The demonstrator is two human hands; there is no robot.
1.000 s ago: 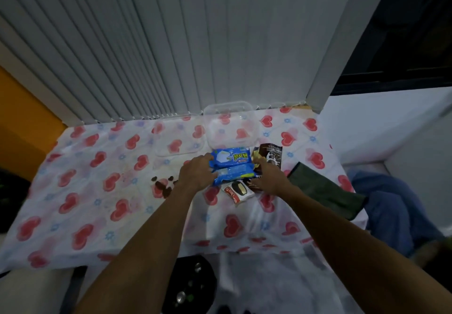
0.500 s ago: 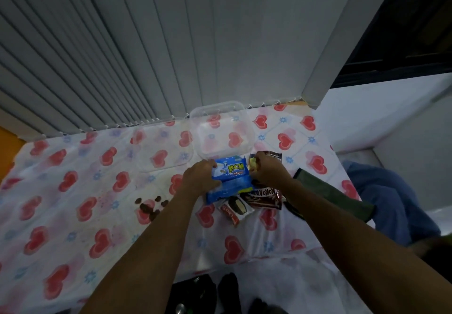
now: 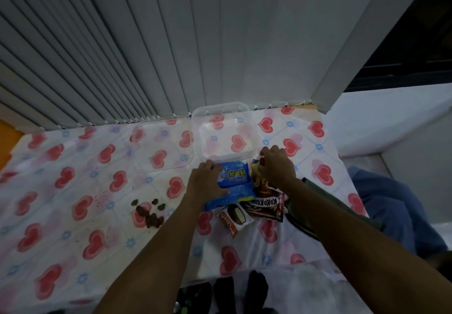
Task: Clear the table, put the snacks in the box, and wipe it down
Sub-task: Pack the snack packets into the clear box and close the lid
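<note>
A clear plastic box (image 3: 221, 108) stands open at the back of the heart-patterned table (image 3: 73, 167). Just in front of it my left hand (image 3: 204, 183) grips the left side of a stack of blue snack packets (image 3: 236, 175). My right hand (image 3: 276, 165) is closed on a dark brown snack packet (image 3: 263, 189) beside them. A Koko Krunch packet (image 3: 265, 207) and a small white-and-red biscuit packet (image 3: 233, 217) lie on the cloth nearer to me. Dark brown crumbs (image 3: 150, 212) are scattered to the left.
The box's clear lid (image 3: 161, 147) lies flat to the left of the box. A dark green cloth (image 3: 315, 191) lies under my right forearm near the table's right edge. Vertical blinds hang behind the table. Blue fabric lies on the floor to the right.
Both hands have moved the blue packets and the brown packet away from me, up to the box's front edge. The camera has tilted and come closer.
</note>
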